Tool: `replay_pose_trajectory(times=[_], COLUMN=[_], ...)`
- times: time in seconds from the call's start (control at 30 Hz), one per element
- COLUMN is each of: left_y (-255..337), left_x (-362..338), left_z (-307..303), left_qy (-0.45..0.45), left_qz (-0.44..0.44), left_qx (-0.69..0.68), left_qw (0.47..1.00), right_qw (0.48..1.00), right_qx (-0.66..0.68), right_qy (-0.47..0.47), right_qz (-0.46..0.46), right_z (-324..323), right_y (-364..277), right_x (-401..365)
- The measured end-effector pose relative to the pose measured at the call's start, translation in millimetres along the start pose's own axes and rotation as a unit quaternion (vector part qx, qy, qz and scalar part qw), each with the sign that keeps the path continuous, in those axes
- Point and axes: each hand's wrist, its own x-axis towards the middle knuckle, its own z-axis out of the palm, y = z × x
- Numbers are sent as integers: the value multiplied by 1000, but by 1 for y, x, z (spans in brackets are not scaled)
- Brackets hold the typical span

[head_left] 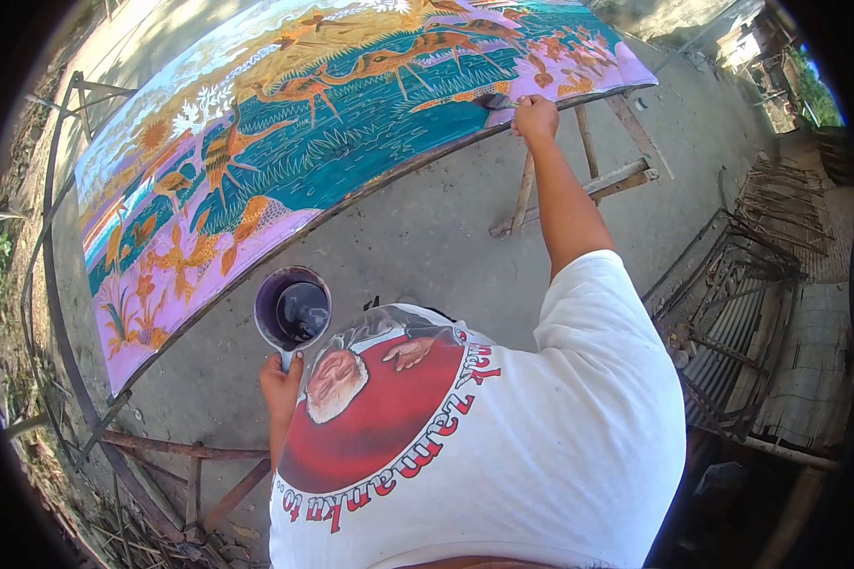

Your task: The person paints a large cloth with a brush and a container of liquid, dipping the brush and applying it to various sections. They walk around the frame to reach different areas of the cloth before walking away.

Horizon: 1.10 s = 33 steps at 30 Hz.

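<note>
My left hand (278,384) is closed round the pale handle of a mug (267,308) and keeps it upright just below the cloth's near edge. Dark liquid (304,311) fills part of the mug. On the far right, my right hand (536,116) is closed at the near edge of a large painted cloth (370,161). I cannot tell what its fingers hold. A dark grey patch (493,101) shows on the cloth right beside those fingers. Orange birds, plants and blue-green water cover the stretched cloth, with a pink-purple border.
Wooden trestle legs (588,185) support the cloth over the grey ground (427,237). A wooden frame (194,474) stands at the lower left. Stacked sticks (783,204) and corrugated sheets (731,322) lie at the right.
</note>
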Motion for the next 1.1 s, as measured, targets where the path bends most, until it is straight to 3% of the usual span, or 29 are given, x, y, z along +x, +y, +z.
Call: replay_pose_trajectory(times=[0.07,0.2,0.27,0.37,0.5,0.53,0.6,0.67,0.8,0.87,1.0,1.1], left_y=[0,-18,-36,-9,8,6,7,30,58,57,62,58], left_x=[2,9,18,20,15,14,6,1,-12,-17,-28,-43], left_z=[0,9,9,7,17,17,17,20,27,23,21,20], left_qy=[-5,-17,-11,-30,-6,-11,-1,-15,1,34,28,48], left_qz=[-31,-32,-1,-24,11,18,14,-9,-51,-77,-98,-118], left_qx=[8,-42,-28,6,-13,12,37,-6,3,28,61,55], left_qw=[999,998,1000,999,1000,1000,999,1000,999,996,993,990], right_qw=[997,931,910,949,1000,991,998,988,939,923,933,963], right_qx=[72,140,140,100,19,-65,24,147,217,229,252,241], right_qy=[-13,-337,-389,-295,-3,98,43,-22,-259,-303,-253,-103], right_qz=[21,-4,-14,-40,-2,-71,42,47,66,70,51,62], right_z=[17,60,60,35,-28,-35,-60,-53,-11,3,-12,-37], right_y=[1,-38,-49,-32,20,34,35,32,15,11,51,75], right_x=[-6,-96,-109,-59,30,46,33,6,-77,-99,-55,-23])
